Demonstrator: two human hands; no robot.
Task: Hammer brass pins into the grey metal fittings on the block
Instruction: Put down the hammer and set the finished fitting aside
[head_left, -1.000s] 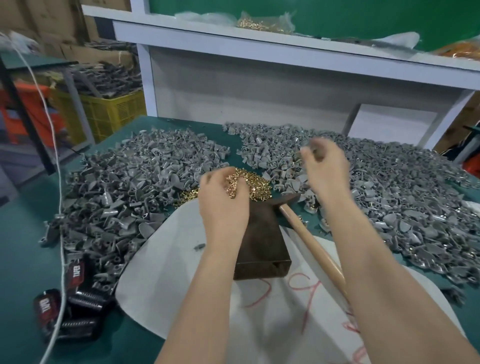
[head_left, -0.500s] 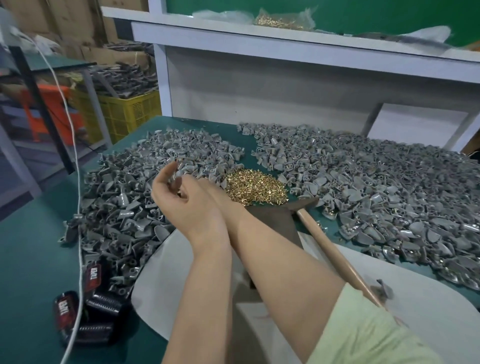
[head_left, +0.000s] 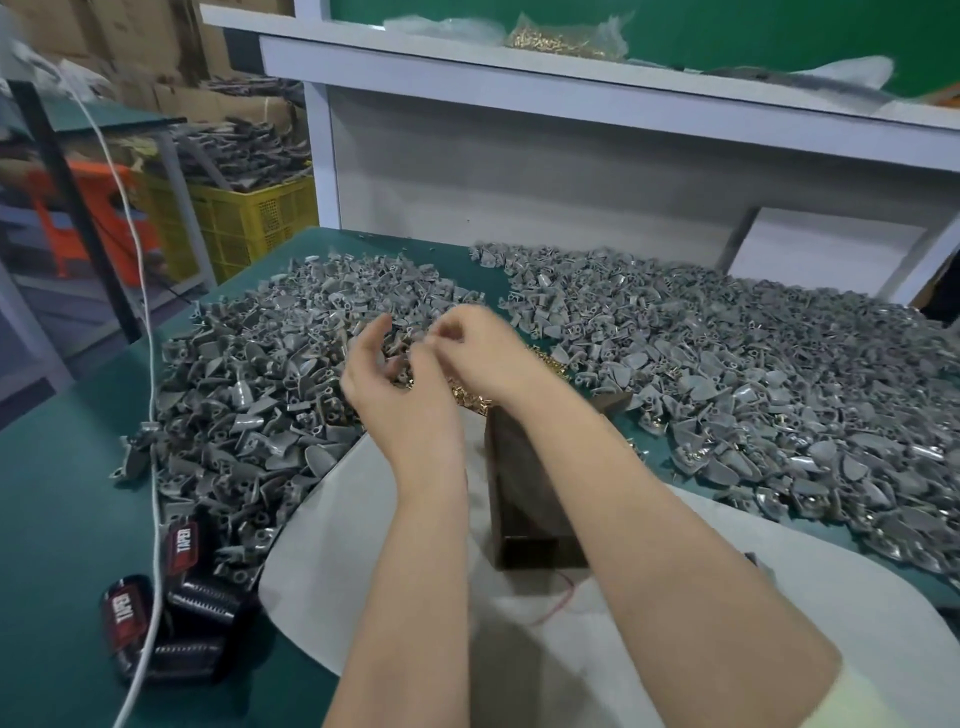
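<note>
right hand (head_left: 483, 358) drawn back, beside left hand (head_left: 379, 382)

Grey metal fittings (head_left: 270, 384), small wedge-shaped castings, lie jumbled in two loose heaps on the green surface (head_left: 62, 519). One heap is at the left and a wider one spreads to the right and far side. Between the heaps is a small mound of brass pins (head_left: 470, 402), partly hidden. Just nearer stands the block (head_left: 519, 488), dark brown and oblong, on a pale sheet (head_left: 363, 519).

Red labels (head_left: 183, 545) carry white lettering, not legible.
</note>
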